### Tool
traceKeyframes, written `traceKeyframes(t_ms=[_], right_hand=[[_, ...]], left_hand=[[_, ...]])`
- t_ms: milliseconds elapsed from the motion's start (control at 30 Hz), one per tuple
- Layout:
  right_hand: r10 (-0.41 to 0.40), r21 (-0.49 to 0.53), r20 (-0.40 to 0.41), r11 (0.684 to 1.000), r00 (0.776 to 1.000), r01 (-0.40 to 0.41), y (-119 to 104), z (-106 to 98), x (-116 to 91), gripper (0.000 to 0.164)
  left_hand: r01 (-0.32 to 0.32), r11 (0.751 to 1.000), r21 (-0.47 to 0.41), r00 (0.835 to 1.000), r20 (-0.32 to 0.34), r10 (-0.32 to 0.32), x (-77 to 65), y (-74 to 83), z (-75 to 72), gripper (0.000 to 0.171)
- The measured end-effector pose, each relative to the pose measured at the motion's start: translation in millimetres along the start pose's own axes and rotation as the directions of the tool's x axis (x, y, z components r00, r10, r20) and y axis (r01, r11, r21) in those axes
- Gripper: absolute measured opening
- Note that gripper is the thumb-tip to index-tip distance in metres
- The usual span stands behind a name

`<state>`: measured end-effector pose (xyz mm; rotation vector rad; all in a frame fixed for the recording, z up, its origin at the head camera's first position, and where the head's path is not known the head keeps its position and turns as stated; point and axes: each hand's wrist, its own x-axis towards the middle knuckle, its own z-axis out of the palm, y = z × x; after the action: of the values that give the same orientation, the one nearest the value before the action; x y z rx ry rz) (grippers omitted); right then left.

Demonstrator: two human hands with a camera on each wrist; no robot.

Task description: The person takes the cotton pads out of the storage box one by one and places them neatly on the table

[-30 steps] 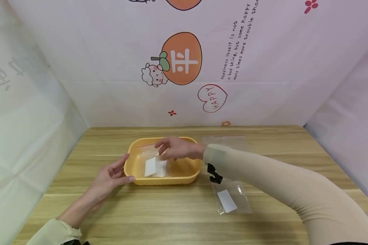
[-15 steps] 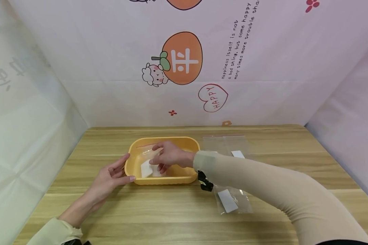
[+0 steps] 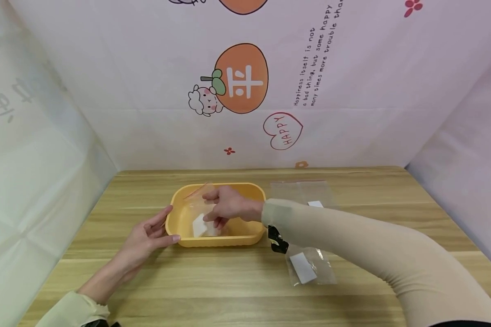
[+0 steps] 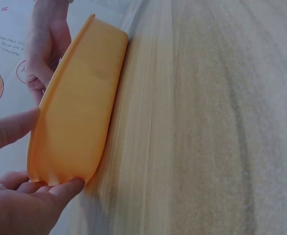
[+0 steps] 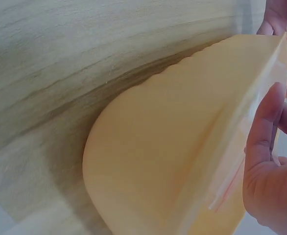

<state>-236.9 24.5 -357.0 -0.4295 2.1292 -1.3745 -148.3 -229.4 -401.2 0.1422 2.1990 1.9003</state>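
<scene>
The right grip (image 3: 229,204) is inside the tray (image 3: 221,241), over its middle; thumb and fingers are brought together and pinch a clear bag (image 3: 195,207). The exact contact is partly hidden by the fingers. The bag lies tilted in the tray, its red-lined edge (image 3: 197,191) toward the rear rim and its white insert (image 3: 198,225) near the front wall. The left grip (image 3: 147,236) spans the tray's left end, thumb at the front and fingers farther back, and holds it. The tray sits on the desk (image 3: 188,286). To its right lie more bags (image 3: 325,268), partly covered by the right sleeve (image 3: 352,240). A printed sheet (image 3: 167,81) stands behind.
</scene>
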Motion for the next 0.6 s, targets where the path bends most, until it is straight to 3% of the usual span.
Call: traceKeyframes(t_ms=[600], right_hand=[[-0.077, -0.050, 0.014, 0.996, 0.997, 0.078, -27, -33, -18, 0.079]], left_hand=[[-0.009, 1.000, -0.006, 1.000, 0.000, 0.009, -0.4, -1.0, 0.2, 0.095]])
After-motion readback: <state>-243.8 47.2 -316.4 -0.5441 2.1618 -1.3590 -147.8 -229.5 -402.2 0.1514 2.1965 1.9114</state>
